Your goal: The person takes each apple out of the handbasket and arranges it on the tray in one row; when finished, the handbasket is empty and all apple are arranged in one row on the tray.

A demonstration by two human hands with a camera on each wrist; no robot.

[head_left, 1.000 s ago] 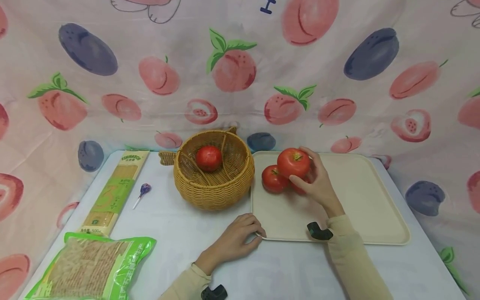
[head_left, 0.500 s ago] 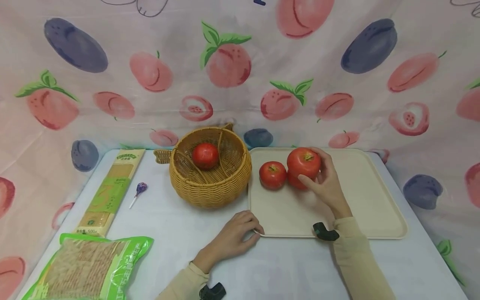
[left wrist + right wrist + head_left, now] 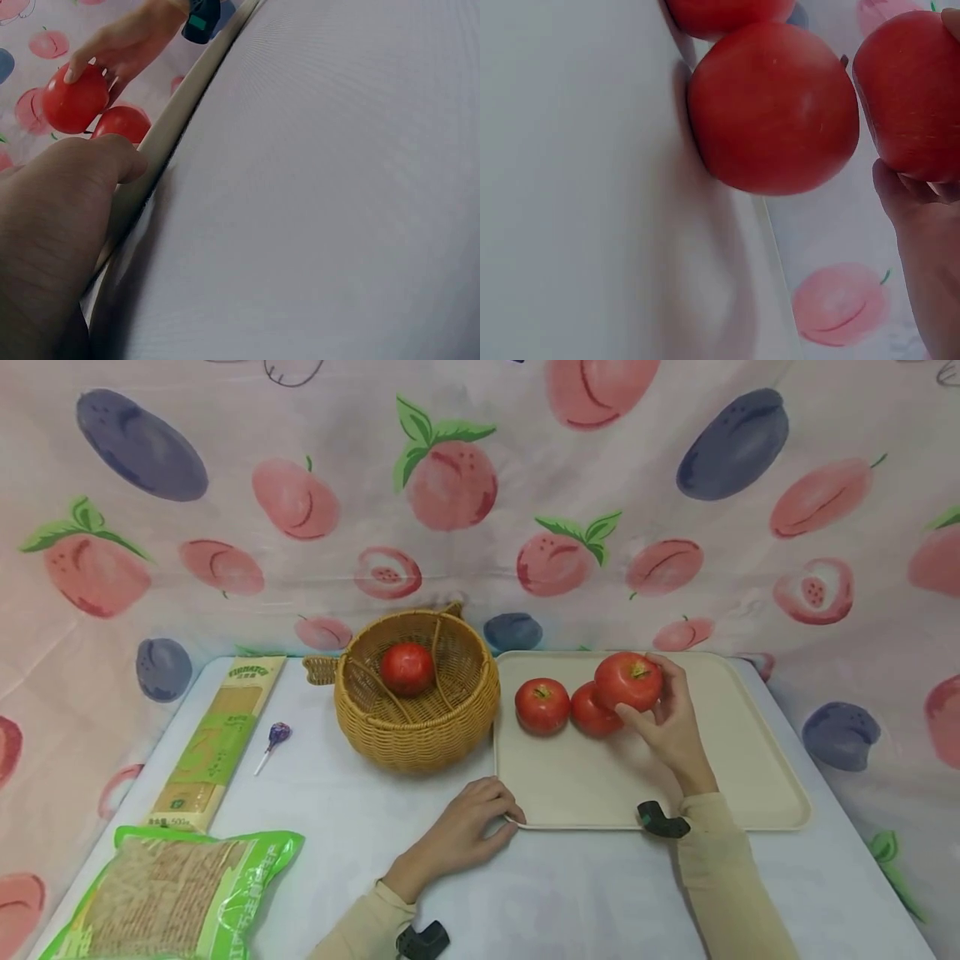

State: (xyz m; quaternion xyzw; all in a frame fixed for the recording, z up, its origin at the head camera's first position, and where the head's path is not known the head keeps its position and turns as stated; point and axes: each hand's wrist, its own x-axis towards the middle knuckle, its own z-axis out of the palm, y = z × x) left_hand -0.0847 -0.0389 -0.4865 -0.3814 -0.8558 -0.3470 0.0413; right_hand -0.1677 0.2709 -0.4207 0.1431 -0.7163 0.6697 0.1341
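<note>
Right hand (image 3: 672, 731), with beige sleeve (image 3: 738, 877): pinching one round red apple (image 3: 628, 682) with a short stem between thumb and fingers; this apple is hanging raised over the rectangular cream tray (image 3: 757, 752), just above a second round red apple (image 3: 596, 710).

Left hand (image 3: 468, 827), beige-sleeved likewise: curling its fingers and thumb about the tray's near left corner.

On the tray: the second apple is sitting just beside a third round red apple (image 3: 542, 707), which is standing nearer the left rim.

Left of the tray: one round yellow-brown wicker basket (image 3: 416, 747) is standing just beside it, holding one glossy round red fruit (image 3: 407, 669).

Farther left, on the white-covered desk (image 3: 585, 893): one purple-wrapped lollipop (image 3: 279, 733) with white stick is lying near one long flat green-and-cream noodle packet (image 3: 213, 752); one bulging clear bag with green borders (image 3: 165, 893) is resting at the packet's near end.

Behind: one pale, fruit-printed cloth (image 3: 480, 568) is hanging.
</note>
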